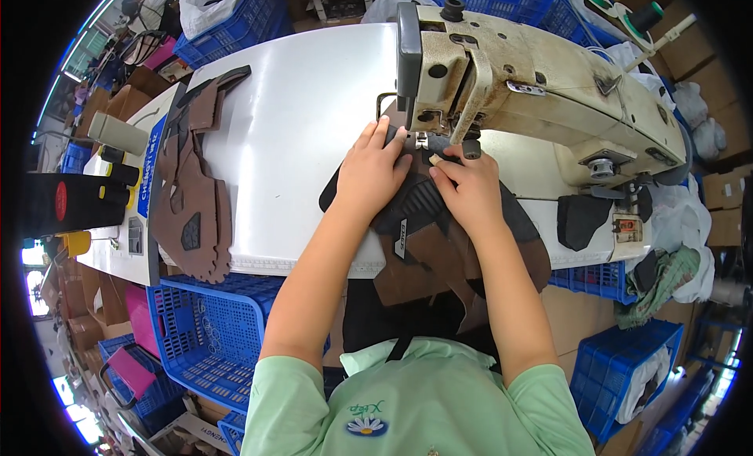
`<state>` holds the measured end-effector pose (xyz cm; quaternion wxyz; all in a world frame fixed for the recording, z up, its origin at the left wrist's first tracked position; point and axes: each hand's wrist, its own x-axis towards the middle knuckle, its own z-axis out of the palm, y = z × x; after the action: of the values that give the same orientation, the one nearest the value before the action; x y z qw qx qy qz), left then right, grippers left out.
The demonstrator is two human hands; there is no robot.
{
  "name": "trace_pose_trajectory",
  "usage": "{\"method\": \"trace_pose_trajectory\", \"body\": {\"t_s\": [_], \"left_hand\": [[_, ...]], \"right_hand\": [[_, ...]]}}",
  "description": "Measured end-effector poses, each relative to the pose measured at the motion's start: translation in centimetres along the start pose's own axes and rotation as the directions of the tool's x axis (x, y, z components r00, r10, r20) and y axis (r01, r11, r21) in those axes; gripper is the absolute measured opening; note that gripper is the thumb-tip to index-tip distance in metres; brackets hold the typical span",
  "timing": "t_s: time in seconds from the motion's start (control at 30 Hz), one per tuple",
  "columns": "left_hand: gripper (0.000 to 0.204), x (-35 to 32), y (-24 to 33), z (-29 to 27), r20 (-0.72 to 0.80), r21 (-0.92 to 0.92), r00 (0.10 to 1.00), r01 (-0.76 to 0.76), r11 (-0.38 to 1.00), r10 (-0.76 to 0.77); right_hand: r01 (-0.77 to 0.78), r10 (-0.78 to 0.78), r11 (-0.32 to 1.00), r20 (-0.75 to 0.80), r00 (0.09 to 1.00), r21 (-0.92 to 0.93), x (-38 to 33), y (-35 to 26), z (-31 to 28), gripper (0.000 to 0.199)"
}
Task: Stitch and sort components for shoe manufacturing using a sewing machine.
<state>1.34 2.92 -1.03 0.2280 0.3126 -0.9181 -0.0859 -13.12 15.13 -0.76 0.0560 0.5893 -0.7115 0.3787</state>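
Note:
A brown and black shoe upper lies on the white sewing table, its far end under the needle of a cream industrial sewing machine. My left hand presses flat on the upper's left side, fingertips by the presser foot. On the right side, my right hand pinches and holds the material down just in front of the needle. The upper's near end hangs over the table's front edge toward my lap.
A stack of cut brown leather pieces lies at the table's left end beside a control box. A blue plastic crate stands below left, with other blue crates at right. A black piece rests by the machine's base.

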Motion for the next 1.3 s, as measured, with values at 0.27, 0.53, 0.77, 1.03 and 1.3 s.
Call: {"method": "trace_pose_trajectory", "body": {"t_s": [0.27, 0.53, 0.77, 1.03, 1.3], "left_hand": [[0.036, -0.1, 0.6, -0.3, -0.017, 0.048, 0.999, 0.035, 0.998, -0.035], [0.042, -0.1, 0.5, -0.1, 0.026, 0.095, 0.999, 0.023, 0.995, -0.026], [0.036, 0.3, 0.1, 0.3, -0.013, 0.098, 1.000, -0.015, 0.995, 0.016], [0.026, 1.2, -0.2, 0.9, -0.078, 0.069, 0.997, -0.012, 0.998, 0.018], [0.022, 2.2, -1.2, 1.5, -0.090, 0.026, 0.995, -0.036, 0.999, 0.038]], "right_hand": [[0.100, -0.093, 0.985, 0.052, 0.994, -0.144, -0.7, -0.5, -0.5, 0.019], [0.223, -0.190, 0.956, 0.176, 0.966, -0.193, -0.7, -0.4, -0.8, 0.028], [0.207, -0.187, 0.967, 0.141, 0.972, -0.149, -0.6, -0.2, -0.7, 0.029], [0.172, -0.143, 0.971, 0.174, 0.974, -0.165, -0.4, 0.4, -0.4, 0.032], [0.183, -0.132, 0.958, 0.226, 0.965, -0.222, 0.0, 0.0, 0.0, 0.038]]}}
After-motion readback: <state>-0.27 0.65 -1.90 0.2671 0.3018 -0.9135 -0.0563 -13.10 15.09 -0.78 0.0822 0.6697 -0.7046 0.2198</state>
